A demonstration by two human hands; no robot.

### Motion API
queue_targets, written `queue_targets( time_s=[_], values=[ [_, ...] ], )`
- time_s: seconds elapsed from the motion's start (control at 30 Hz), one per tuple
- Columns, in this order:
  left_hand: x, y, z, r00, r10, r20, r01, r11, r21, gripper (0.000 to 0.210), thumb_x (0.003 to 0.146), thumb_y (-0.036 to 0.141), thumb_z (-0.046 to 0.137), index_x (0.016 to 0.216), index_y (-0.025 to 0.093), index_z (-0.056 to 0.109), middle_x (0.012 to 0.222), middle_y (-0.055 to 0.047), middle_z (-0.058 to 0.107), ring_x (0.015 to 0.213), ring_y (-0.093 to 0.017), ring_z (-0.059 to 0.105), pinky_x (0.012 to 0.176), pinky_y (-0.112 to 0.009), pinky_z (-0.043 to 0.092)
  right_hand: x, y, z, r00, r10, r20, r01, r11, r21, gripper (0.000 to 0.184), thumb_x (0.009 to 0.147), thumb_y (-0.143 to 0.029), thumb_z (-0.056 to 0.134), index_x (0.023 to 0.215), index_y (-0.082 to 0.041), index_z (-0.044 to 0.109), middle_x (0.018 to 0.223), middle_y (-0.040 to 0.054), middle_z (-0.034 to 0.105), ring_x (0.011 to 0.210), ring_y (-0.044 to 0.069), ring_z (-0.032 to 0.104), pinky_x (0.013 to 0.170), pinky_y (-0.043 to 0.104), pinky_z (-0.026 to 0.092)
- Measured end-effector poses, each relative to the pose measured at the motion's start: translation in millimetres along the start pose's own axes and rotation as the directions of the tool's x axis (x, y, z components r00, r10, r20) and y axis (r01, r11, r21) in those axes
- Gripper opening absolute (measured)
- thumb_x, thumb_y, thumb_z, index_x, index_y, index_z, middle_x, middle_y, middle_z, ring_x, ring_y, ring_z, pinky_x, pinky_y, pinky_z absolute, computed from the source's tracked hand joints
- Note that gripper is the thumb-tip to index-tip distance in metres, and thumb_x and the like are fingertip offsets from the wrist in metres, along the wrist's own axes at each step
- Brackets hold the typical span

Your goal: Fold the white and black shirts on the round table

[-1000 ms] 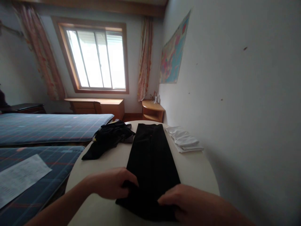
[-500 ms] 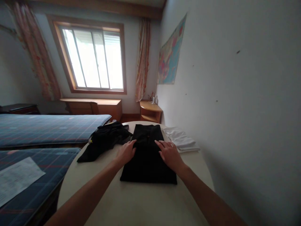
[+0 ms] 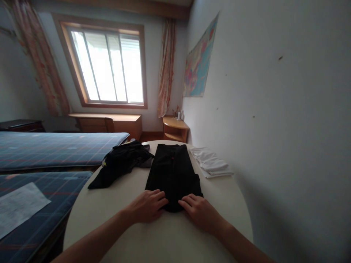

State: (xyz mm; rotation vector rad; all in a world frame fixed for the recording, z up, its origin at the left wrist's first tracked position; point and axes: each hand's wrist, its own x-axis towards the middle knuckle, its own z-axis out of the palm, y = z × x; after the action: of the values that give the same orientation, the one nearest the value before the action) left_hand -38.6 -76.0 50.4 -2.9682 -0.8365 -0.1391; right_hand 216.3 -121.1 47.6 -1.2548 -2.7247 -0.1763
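A folded black garment point(image 3: 175, 171) lies lengthwise on the round cream-coloured table point(image 3: 153, 237), with a tiny red mark near its far end. At its near left corner, my left hand point(image 3: 150, 204) is closed on the edge, fingers curled over the cloth. My right hand point(image 3: 199, 210) grips the near right corner the same way. Between the hands the near edge bows toward me, and the right side is rumpled outward. Both thumbs are mostly hidden.
Left of the garment is a loose heap of dark clothes point(image 3: 123, 160); to its right sits a folded white cloth point(image 3: 211, 162). A white wall point(image 3: 287, 146) stands close on the right. Beds with plaid mattresses point(image 3: 63, 146) are at left, one bearing a paper sheet point(image 3: 22, 206).
Both hands have moved back toward me, from the garment's middle to its near corners, and taken hold there. The near edge, straight before, is now bunched and curved.
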Motion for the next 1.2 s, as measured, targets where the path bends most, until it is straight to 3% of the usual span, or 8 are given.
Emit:
queue_targets(
  time_s=[0.1,0.23,0.4,0.47,0.53,0.67,0.9,1.2],
  values=[
    [0,5,-8.5,0.998,-0.035,0.042,0.037,0.999,-0.036,0.018,0.087,0.021,0.054,0.101,0.020,0.064,0.100,-0.007,0.068,0.089,-0.022,0.065,0.075,-0.030,0.051,1,-4,-11,0.999,-0.014,0.042,0.014,1.000,-0.007,0.022,0.092,-0.014,0.053,0.108,-0.017,0.067,0.097,0.0078,0.070,0.090,0.021,0.063,0.075,0.030,0.048],
    [-13,21,-29.7,0.984,0.024,0.175,0.033,0.949,-0.314,0.017,0.074,0.021,0.065,0.090,0.026,0.069,0.087,0.001,0.072,0.077,-0.018,0.068,0.067,-0.025,0.049,-10,-22,-41,0.984,-0.093,0.155,0.056,0.973,0.225,0.018,0.089,-0.023,0.056,0.096,-0.021,0.072,0.089,0.0029,0.071,0.081,0.017,0.065,0.072,0.027,0.046],
    [-28,30,-45.4,0.894,0.145,0.423,0.159,0.781,-0.604,0.019,0.072,0.032,0.074,0.091,0.028,0.073,0.078,0.004,0.073,0.065,-0.014,0.067,0.055,-0.021,0.046,-23,-39,-58,0.930,-0.237,0.282,0.072,0.868,0.491,0.024,0.081,-0.039,0.068,0.101,-0.028,0.077,0.090,-0.0003,0.073,0.077,0.014,0.066,0.069,0.021,0.045],
    [-25,24,-46.7,0.926,0.077,0.371,0.171,0.787,-0.592,0.019,0.079,0.032,0.068,0.097,0.027,0.072,0.081,0.003,0.073,0.067,-0.014,0.067,0.058,-0.021,0.047,-20,-37,-56,0.939,-0.183,0.290,0.007,0.856,0.516,0.022,0.083,-0.038,0.066,0.100,-0.028,0.077,0.090,-0.0005,0.073,0.077,0.013,0.066,0.071,0.021,0.046],
    [-19,12,-45.4,0.974,-0.069,0.216,0.169,0.854,-0.491,0.023,0.083,0.027,0.062,0.105,0.025,0.069,0.095,-0.001,0.072,0.080,-0.016,0.067,0.071,-0.025,0.050,-15,-30,-52,0.965,-0.029,0.262,-0.104,0.873,0.477,0.021,0.085,-0.033,0.063,0.100,-0.026,0.076,0.091,0.0005,0.072,0.081,0.015,0.066,0.075,0.022,0.046],
    [-7,-14,-36.2,0.973,-0.231,-0.004,0.222,0.940,-0.258,0.039,0.084,0.029,0.063,0.123,0.024,0.059,0.120,-0.007,0.063,0.111,-0.026,0.058,0.099,-0.040,0.043,-5,-10,-37,0.931,0.343,0.129,-0.365,0.892,0.268,0.026,0.086,-0.028,0.061,0.110,-0.020,0.069,0.106,0.0081,0.068,0.100,0.023,0.063,0.089,0.032,0.046],
    [2,-29,-25.9,0.941,-0.324,0.093,0.334,0.934,-0.127,0.038,0.076,0.041,0.071,0.108,0.021,0.064,0.105,-0.010,0.066,0.103,-0.031,0.059,0.093,-0.044,0.044,0,12,-19,0.862,0.479,0.166,-0.502,0.851,0.152,0.030,0.086,-0.030,0.063,0.112,-0.015,0.063,0.110,0.0129,0.066,0.106,0.027,0.060,0.093,0.039,0.044],
    [8,-46,-43.5,0.955,-0.190,0.228,0.267,0.887,-0.378,0.026,0.080,0.028,0.064,0.105,0.022,0.063,0.092,-0.001,0.068,0.083,-0.019,0.064,0.073,-0.027,0.047,6,26,-37,0.867,0.394,0.305,-0.481,0.821,0.307,0.020,0.085,-0.022,0.062,0.104,-0.018,0.063,0.100,0.0070,0.069,0.092,0.021,0.064,0.080,0.031,0.045]
  ],
)
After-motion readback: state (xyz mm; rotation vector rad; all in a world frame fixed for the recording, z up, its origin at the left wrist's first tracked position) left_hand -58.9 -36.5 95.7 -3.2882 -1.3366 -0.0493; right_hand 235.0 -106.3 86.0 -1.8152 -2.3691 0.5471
